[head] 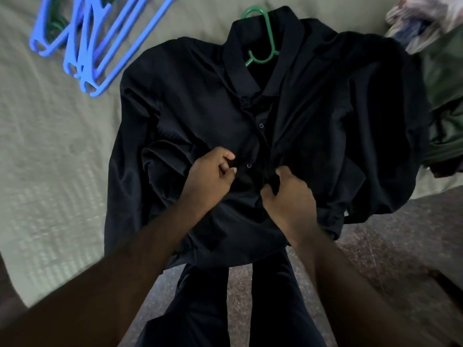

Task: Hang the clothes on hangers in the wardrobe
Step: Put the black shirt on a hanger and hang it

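Observation:
A black button-up shirt lies face up on the bed, collar pointing away from me. A green hanger sits inside it, its hook poking out past the collar. My left hand pinches the left edge of the button placket near a small button. My right hand grips the opposite front edge of the shirt, fingers curled into the cloth. The hands are close together at the shirt's middle. The shirt's hem hangs over the bed's edge toward my legs.
Several blue hangers lie in a pile on the pale green bedsheet at the upper left. More clothes, one olive green, are heaped at the right. A speckled floor shows below the bed's edge.

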Demonstrator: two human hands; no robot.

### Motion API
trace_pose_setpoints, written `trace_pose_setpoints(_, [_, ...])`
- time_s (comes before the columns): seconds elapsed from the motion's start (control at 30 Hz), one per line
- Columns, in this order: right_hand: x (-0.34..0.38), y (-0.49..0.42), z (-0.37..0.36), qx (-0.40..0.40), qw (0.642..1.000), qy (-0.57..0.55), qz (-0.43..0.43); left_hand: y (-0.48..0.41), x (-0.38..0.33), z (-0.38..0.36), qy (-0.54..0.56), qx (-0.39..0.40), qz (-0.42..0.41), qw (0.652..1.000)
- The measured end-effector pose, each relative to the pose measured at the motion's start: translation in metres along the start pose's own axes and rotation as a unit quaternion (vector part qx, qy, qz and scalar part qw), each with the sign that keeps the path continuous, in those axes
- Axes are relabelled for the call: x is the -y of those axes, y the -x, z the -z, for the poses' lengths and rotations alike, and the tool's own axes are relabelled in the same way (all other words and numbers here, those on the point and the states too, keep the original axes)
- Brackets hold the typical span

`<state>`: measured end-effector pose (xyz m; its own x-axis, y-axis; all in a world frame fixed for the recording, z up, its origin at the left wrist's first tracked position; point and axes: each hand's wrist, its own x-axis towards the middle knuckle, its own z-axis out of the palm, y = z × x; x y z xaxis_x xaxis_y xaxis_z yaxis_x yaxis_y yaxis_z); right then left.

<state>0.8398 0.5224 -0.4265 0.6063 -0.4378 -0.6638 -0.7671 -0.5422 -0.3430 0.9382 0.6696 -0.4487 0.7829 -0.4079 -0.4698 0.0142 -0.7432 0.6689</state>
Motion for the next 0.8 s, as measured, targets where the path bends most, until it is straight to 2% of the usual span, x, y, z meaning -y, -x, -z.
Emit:
trace_pose_setpoints(0.1, [0.018, -0.006, 0.005, -0.067, 0.997, 0.018, 0.025, -0.007, -0.006, -0.008, 0.012, 0.012, -0.021, 1.0])
trace_pose_setpoints(0.23, [0.02, -0.027, 0.005, -0.038, 0.999, -0.031, -0.009, -0.015, -0.005, -0.022, -0.017, 0.044, -0.017, 0.999])
trace_pose_setpoints(0.3, [0.015, -0.031, 0.003, -0.017, 0.993, -0.114, -0.013, -0.017, -0.004, -0.026, -0.03, 0.038, -0.022, 0.999])
trace_pose_setpoints(0.4, [0.009, -0.026, 0.002, 0.014, 0.966, -0.255, -0.034, -0.019, -0.005, -0.029, -0.035, 0.029, -0.015, 0.999])
trace_pose_setpoints(0.53, [0.007, -0.018, -0.001, 0.024, 0.929, -0.356, -0.099, -0.018, -0.01, -0.031, -0.047, 0.025, -0.005, 0.999])
trace_pose_setpoints(0.67, [0.007, -0.021, -0.002, 0.052, 0.925, -0.364, -0.098, -0.023, -0.018, -0.031, -0.082, 0.046, -0.001, 0.996])
trace_pose_setpoints(0.8, [0.004, -0.028, -0.006, 0.067, 0.948, -0.299, -0.085, -0.028, -0.018, -0.029, -0.078, 0.08, 0.017, 0.994])
